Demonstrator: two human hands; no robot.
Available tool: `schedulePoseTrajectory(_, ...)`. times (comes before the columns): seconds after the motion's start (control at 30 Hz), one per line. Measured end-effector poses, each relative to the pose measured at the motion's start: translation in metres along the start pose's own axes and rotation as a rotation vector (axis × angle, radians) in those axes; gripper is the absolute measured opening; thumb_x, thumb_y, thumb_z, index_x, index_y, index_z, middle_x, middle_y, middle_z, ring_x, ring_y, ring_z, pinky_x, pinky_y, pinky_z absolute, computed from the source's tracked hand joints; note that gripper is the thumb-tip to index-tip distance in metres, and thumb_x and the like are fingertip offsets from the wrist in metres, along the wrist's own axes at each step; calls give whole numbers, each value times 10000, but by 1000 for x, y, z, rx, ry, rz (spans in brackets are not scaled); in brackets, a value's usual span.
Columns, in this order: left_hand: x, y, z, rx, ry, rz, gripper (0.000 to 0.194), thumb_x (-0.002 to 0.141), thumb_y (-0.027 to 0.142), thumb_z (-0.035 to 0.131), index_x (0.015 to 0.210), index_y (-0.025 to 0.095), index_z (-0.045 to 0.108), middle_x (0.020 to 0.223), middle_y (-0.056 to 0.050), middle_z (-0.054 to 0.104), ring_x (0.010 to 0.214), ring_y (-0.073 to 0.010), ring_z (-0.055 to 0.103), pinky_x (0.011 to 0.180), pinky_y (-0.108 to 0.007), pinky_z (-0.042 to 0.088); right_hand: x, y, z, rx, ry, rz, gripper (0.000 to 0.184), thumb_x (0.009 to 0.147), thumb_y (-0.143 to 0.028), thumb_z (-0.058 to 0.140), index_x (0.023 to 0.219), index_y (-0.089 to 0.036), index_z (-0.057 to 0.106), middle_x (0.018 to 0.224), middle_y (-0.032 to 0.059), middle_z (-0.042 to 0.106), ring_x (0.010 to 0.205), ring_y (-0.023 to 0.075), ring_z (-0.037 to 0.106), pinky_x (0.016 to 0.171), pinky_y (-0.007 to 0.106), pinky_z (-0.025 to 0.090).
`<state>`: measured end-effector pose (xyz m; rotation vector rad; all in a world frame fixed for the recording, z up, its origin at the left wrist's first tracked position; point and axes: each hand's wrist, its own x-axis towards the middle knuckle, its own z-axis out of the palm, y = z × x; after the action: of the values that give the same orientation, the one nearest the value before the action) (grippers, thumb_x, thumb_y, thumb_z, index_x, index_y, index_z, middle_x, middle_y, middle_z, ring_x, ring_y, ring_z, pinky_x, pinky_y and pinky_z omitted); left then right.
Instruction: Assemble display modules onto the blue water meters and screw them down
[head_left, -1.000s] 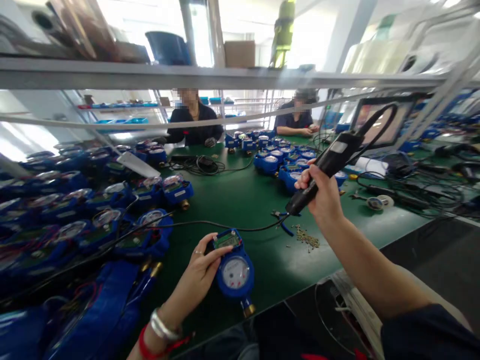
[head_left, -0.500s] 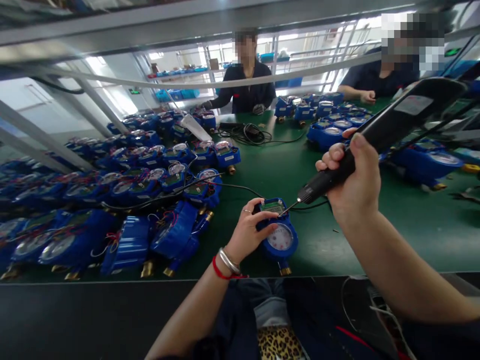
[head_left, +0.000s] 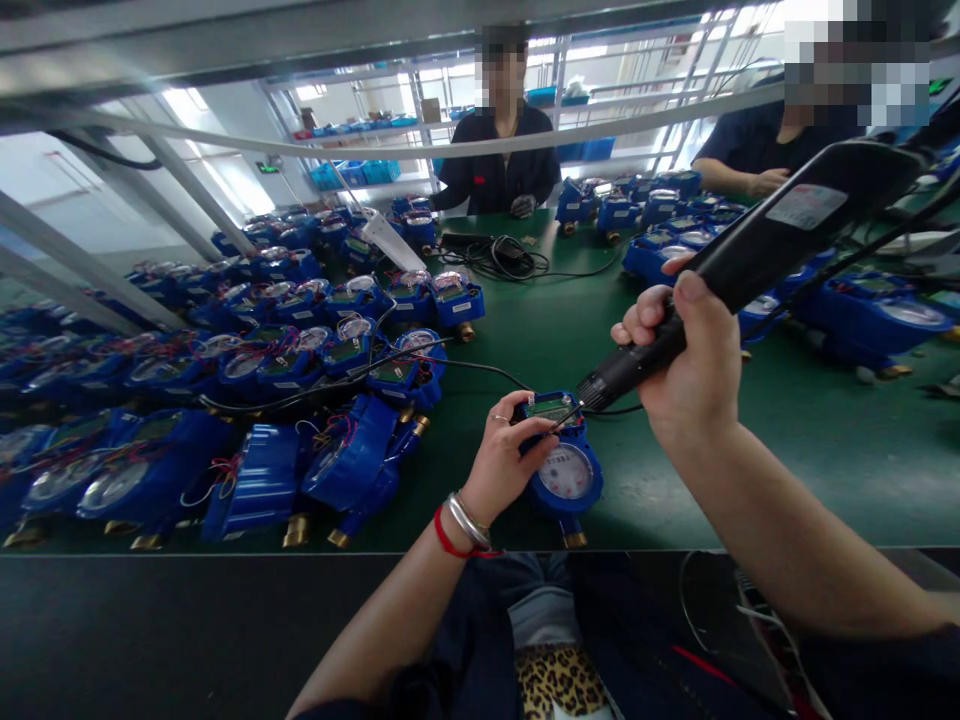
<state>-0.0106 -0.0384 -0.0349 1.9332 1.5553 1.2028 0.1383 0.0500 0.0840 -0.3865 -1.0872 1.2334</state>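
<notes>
My right hand (head_left: 694,350) is wrapped round a black electric screwdriver (head_left: 787,235), tilted with its bit down to the left. Under the bit, a blue water meter (head_left: 566,472) rests on the green table near its front edge, with a round clear dial and a green circuit board (head_left: 553,408) exposed above the dial. My left hand (head_left: 510,455) lies against the meter's left side. Its thumb and index finger close together at the bit's tip, over the area between board and dial. Whatever is between those fingertips is too small or hidden to make out.
Rows of blue meters (head_left: 262,365) with loose wires fill the table's left side. More meters (head_left: 870,310) stand at the right. A coiled black cable (head_left: 502,258) lies farther back. Two co-workers (head_left: 504,150) sit across the table. A metal beam (head_left: 225,60) runs overhead.
The screwdriver and my right hand have shifted left and slightly down, bringing the bit between my left fingertips. My left thumb and index finger have drawn closer together.
</notes>
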Motion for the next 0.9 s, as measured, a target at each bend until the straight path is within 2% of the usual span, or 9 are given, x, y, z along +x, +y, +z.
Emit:
schedulePoseTrajectory(0.37,1,0,0,2,0,15,205,899,281,547,1041,242,690,1350,-84,421,1287,-232,418,1085,-427,371,0,0,1,-54,-15,10,169,778,-357,643,877,-262,545,611,-60,424,484,84,425,534,252,430)
schedulePoseTrajectory(0.67,3,0,0,35,-1,42,211,910,267,524,1045,244,685,1325,-83,448,1273,-227,428,1075,-422,380,-2,-4,7,-67,-97,-5,234,762,-397,681,890,-262,539,583,-71,449,450,76,428,494,243,437)
schedulePoseTrajectory(0.9,3,0,1,49,-1,28,209,904,262,535,1045,234,687,1329,-92,443,1279,-232,420,1081,-420,369,-6,-6,14,-48,-217,-23,283,743,-395,716,908,-248,540,542,-76,480,405,89,432,454,262,431)
